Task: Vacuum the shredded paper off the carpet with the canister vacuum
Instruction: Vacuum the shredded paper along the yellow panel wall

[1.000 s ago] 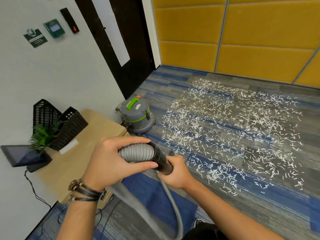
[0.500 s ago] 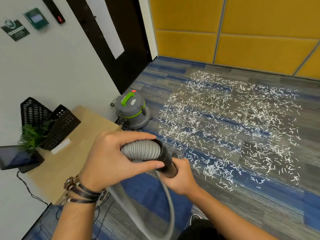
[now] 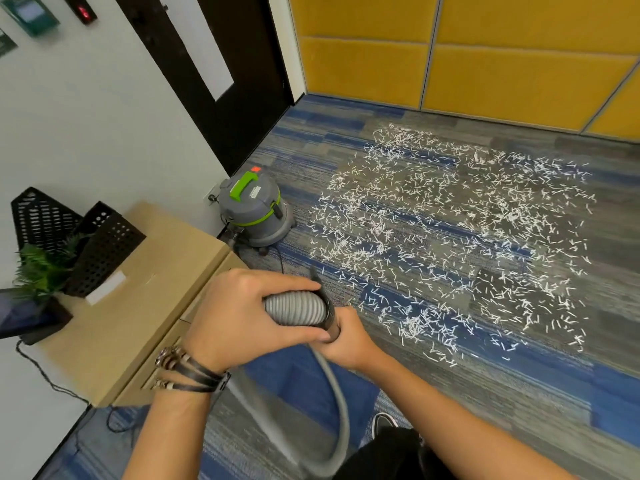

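Grips ribbed grey plastic hose [image 3: 294, 308] in left hand [image 3: 239, 317], black cuff [image 3: 330, 315] in right hand [image 3: 349, 341]: seemingly setup. Leaves white shredded paper [image 3: 450, 244] strewn on striped blue-grey carpet [image 3: 519, 393] ahead; next probably needs lowering hose there.

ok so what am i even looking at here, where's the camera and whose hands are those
No machine here: a person wears a camera on the head, so the one picture looks forward and down at their own hands. The left hand, with bands at the wrist, grips the grey ribbed hose. The right hand grips the black tube end that the hose joins. The hose presumably runs to the grey and green canister vacuum standing near the dark door. White shredded paper lies scattered over the striped carpet. A wooden cabinet stands at the left.
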A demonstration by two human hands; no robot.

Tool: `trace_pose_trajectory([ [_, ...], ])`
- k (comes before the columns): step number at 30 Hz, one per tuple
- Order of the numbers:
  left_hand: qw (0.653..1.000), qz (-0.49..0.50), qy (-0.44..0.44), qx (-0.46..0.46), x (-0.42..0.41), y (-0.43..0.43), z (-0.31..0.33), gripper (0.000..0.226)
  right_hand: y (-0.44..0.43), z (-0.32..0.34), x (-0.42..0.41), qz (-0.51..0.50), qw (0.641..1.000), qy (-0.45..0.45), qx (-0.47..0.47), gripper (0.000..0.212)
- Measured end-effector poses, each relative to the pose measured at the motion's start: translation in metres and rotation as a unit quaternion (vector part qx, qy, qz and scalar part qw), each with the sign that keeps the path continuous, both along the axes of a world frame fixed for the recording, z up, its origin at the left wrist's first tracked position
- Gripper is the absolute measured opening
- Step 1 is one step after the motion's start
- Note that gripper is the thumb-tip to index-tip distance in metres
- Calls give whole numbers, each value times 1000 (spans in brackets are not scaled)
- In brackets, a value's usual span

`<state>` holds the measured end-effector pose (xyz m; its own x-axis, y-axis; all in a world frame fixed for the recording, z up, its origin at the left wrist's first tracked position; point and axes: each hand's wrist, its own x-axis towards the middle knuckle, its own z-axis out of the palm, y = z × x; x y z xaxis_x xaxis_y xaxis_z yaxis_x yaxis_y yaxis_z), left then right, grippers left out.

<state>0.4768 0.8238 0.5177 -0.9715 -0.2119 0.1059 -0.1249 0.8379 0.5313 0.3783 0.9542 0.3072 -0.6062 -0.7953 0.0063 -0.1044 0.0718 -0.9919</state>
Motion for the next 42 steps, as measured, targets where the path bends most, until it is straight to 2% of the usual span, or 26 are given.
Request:
trace_pose_trajectory([
  [4, 999, 0, 45, 30, 13, -4, 2, 59, -1, 6, 11, -16, 1000, 4, -9, 28],
  [9, 993, 22, 115, -13, 37, -40, 5, 53, -38, 34, 13, -31, 998, 53, -24, 30],
  [13, 996, 16, 92, 0, 57, -74, -8, 52, -68, 24, 22, -5, 998, 67, 13, 23],
  [18, 997, 0, 69, 41, 83, -117, -18, 56, -94, 16, 66, -13, 999, 44, 27, 26],
  [22, 994, -29, 94, 55, 103, -149, -15, 56, -115, 21, 93, -24, 998, 29, 44, 21],
  [27, 986, -11, 165, 19, 115, -181, -20, 52, -149, 30, 96, -69, 994, 67, 55, 15],
  [31, 987, 3, 159, 10, 112, -199, -25, 52, -174, 31, 87, -56, 994, 75, 64, 15],
  [34, 993, 2, 119, 10, 98, -211, -33, 52, -192, 29, 72, -42, 994, 74, 75, 34],
  [36, 995, -4, 99, 26, 88, -218, -36, 53, -197, 22, 66, -42, 992, 74, 92, 38],
  [39, 993, -18, 96, 63, 71, -223, -34, 54, -193, 6, 57, -49, 992, 72, 93, 28],
  [40, 993, -24, 101, 64, 66, -222, -32, 54, -193, 4, 54, -55, 993, 64, 85, 20],
  [42, 991, -24, 121, 52, 52, -221, -25, 55, -194, 6, 41, -70, 995, 44, 56, 17],
])
